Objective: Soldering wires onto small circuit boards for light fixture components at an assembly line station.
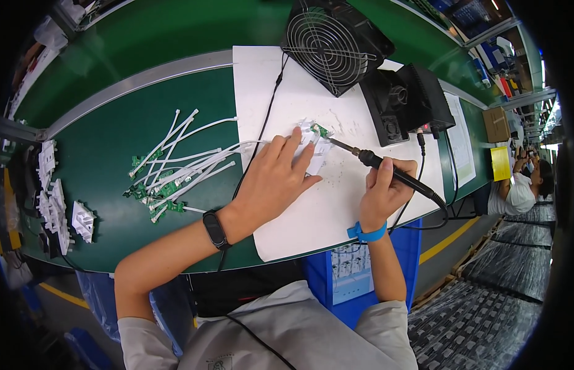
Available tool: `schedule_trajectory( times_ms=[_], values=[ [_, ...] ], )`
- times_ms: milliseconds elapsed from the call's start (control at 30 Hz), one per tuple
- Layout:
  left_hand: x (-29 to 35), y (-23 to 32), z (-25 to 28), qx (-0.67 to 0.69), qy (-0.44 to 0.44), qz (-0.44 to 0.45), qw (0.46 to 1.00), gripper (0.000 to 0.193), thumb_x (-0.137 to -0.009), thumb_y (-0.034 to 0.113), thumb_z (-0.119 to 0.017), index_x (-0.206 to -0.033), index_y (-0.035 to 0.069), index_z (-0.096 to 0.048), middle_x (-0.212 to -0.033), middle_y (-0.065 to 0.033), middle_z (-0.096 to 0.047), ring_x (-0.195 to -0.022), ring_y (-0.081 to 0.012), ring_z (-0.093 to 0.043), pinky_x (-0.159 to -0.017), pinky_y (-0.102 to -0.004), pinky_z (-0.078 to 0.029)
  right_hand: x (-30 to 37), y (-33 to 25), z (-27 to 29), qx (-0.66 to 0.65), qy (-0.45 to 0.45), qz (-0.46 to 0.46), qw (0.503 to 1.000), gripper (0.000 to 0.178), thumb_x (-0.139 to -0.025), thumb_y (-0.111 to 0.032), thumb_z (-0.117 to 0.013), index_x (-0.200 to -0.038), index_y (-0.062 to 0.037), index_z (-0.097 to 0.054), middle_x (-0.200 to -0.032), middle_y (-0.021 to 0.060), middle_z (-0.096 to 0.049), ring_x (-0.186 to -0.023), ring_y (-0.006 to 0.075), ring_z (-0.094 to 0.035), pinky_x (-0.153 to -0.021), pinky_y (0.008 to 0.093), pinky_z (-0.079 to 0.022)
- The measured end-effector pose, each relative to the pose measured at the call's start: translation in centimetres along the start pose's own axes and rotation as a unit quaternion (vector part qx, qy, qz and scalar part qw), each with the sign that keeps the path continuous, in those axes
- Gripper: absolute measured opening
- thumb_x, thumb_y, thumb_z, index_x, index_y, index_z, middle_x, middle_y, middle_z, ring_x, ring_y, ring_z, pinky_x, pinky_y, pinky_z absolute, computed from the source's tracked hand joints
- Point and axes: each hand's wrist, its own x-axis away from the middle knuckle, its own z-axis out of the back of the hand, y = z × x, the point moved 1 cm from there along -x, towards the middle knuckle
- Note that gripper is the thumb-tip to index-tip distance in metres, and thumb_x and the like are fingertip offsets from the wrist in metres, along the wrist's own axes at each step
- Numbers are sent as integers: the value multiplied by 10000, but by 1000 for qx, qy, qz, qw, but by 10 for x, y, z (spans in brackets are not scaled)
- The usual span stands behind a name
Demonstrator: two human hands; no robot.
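Note:
On a white sheet (280, 237), my left hand (268, 179) steadies a white plastic part (317, 161) with its fingertips. A small green circuit board (321, 130) sits at the far end of that part. My right hand (387, 192) grips a black-handled soldering iron (405, 177) like a pen. Its metal tip points left and reaches the edge of the part beside the board; whether it touches is too small to tell. Left of my left hand lies a pile of small green boards with white cables (176, 179), one cable running under the hand.
A black fan (321, 49) stands at the back, with a black soldering station (425, 102) and iron holder (385, 111) to its right. White plastic parts (52, 203) lie at the far left. Below the table edge is a blue bin (317, 277). Another person (515, 191) sits far right.

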Motion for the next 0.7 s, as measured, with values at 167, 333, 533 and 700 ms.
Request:
schedule_trajectory(
  times_ms=[167, 333, 533, 700],
  values=[
    [0, -1, 1, -2, 2, 4, 1000, 548, -844, 338, -809, -1215, -48, -693, -1330, -252, -600, -1040, -290, -564, -868, -347, -529, -11, 2, 17, -36, 74, 32, 996, 118, -1059, -111, -513, -970, -60, -455, -702, 49, -517, -470, 66, -395, -436, 218, -277],
    [2, 0, 0, 0, 11, 1, 1000, 555, -825, 331, -834, -1218, -35, -694, -1338, -238, -599, -1012, -291, -563, -861, -355, -522, -38, -1, 31, 10, 131, 58, 990, 174, -1066, -172, -557, -954, -60, -484, -684, 37, -500, -512, 57, -389, -470, 209, -269],
    [6, -6, 2, -1, 19, 2, 1000, 571, -827, 348, -811, -1228, -36, -678, -1340, -251, -594, -1032, -316, -563, -892, -379, -517, -83, -1, 28, 53, 161, 96, 981, 174, -1047, -172, -614, -964, -47, -526, -683, 39, -552, -538, 59, -471, -477, 210, -324],
    [2, 1, -4, -23, 26, -18, 999, 572, -858, 396, -759, -1230, -28, -666, -1341, -246, -585, -1049, -312, -556, -888, -382, -499, -113, 20, 24, 75, 28, 45, 996, 153, -1036, -157, -642, -1047, -12, -596, -728, 32, -608, -620, 76, -544, -531, 224, -377]
  ],
)
